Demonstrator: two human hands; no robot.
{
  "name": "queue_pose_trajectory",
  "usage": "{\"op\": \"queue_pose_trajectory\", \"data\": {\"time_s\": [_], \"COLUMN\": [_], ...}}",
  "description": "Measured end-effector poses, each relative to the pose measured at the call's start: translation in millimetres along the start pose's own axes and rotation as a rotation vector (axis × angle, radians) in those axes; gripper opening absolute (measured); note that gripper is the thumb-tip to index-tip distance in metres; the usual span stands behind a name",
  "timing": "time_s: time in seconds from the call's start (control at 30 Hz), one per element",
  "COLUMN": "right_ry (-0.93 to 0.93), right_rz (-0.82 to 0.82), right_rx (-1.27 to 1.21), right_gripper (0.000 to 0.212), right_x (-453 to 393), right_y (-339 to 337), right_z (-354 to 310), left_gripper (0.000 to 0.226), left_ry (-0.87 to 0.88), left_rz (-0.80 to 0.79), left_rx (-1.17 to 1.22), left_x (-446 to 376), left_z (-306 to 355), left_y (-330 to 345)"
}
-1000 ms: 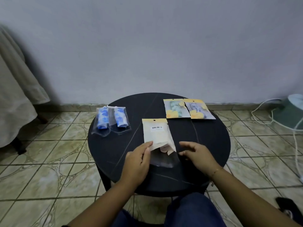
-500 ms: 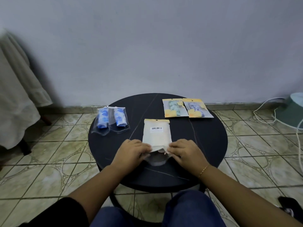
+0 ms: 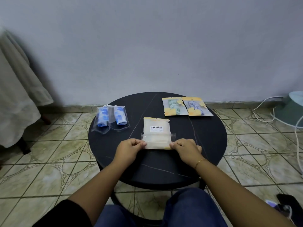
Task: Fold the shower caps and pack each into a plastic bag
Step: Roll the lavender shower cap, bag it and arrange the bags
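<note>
A: What is being seen to have changed at the cream bag [image 3: 156, 134]?

B: A second ago its near end was lying open, with a clear flap spread loose on the table [image 3: 205, 141]. That flap is now being shown turned over onto the bag's back, as a clear strip lying across it below the barcode label [image 3: 156, 128]. The bag is also being seen squared up to the near edge, where it was lying at a slant.

A: And how are the hands being held?

B: The near left corner is being pinched by the left hand [image 3: 129, 147] and the near right corner by the right hand [image 3: 186, 147]; the fingers of both are being kept curled onto the bag's edge.

A: What is being implied for the task?

B: This bag is being judged as nearly closed, with only the flap's pressing down being left. A cap inside cannot be made out through the cream back.

A: Where are the other packs being kept?

B: Two clear bags with blue rolled caps [image 3: 111, 118] are being kept at the far left; two yellow-topped packs [image 3: 186, 106] are lying at the far right.

A: And the room?

B: The round, dark table is being stood on patterned tiled floor [image 3: 54, 154] before a plain wall [image 3: 155, 46]. A pale cloth [image 3: 16, 95] is hanging at the left, and a white cable [image 3: 268, 110] is trailing at the right.
</note>
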State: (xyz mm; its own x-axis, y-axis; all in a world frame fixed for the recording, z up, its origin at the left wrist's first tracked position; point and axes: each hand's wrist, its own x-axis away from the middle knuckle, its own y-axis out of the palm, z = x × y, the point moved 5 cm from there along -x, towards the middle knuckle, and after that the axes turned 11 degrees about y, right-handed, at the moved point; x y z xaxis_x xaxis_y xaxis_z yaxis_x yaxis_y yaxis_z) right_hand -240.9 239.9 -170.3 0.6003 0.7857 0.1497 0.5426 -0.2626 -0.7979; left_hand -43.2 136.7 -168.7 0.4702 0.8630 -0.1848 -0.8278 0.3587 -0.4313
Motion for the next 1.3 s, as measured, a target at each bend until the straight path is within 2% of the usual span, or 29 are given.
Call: {"op": "queue_pose_trajectory", "data": {"time_s": [0.1,0.37,0.6,0.73,0.8,0.87,0.97,1.07,1.13,1.23,1.3], "right_ry": [0.095,0.192,0.227,0.269,0.268,0.24,0.166,-0.15,-0.301,-0.267,-0.242], "right_rz": [0.019,0.06,0.064,0.079,0.111,0.214,0.396,0.479,0.381,0.186,0.158], "right_rx": [0.084,0.323,0.353,0.322,0.297,0.271,0.243,0.281,0.35,0.357,0.336], "right_gripper": [0.045,0.043,0.047,0.048,0.048,0.043,0.042,0.049,0.046,0.05,0.052], "right_x": [0.2,0.9,-0.6,-2.5,-0.5,4.3,11.3,15.6,14.9,5.5,3.4], "right_y": [1.5,5.5,5.2,4.9,5.9,6.9,8.6,16.6,26.6,36.3,35.8], "right_z": [-5.5,-16.7,-21.3,-20.1,-21.5,-21.7,-21.9,-36.4,-42.6,-36.4,-34.1], "left_gripper": [0.01,0.021,0.018,0.027,0.022,0.017,0.049,0.053,0.045,0.048,0.053], "left_ry": [-0.037,-0.157,-0.171,-0.119,-0.092,-0.054,0.117,0.423,0.385,0.201,0.111], "left_rz": [0.013,0.02,0.072,0.085,0.082,0.088,0.109,0.026,-0.085,-0.141,-0.148], "left_rx": [-0.02,-0.132,-0.277,-0.448,-0.507,-0.571,-0.583,-0.708,-0.859,-0.96,-0.943], "left_x": [-2.7,-12.9,-9.7,-9.0,-7.8,-5.1,-3.1,-2.8,-4.8,-9.1,-9.8], "left_z": [2.1,0.9,-2.4,-4.1,-2.0,0.6,2.4,9.0,8.0,-0.5,-3.4], "left_y": [0.9,2.5,7.6,7.6,8.0,8.2,13.6,26.5,31.5,31.5,30.6]}}
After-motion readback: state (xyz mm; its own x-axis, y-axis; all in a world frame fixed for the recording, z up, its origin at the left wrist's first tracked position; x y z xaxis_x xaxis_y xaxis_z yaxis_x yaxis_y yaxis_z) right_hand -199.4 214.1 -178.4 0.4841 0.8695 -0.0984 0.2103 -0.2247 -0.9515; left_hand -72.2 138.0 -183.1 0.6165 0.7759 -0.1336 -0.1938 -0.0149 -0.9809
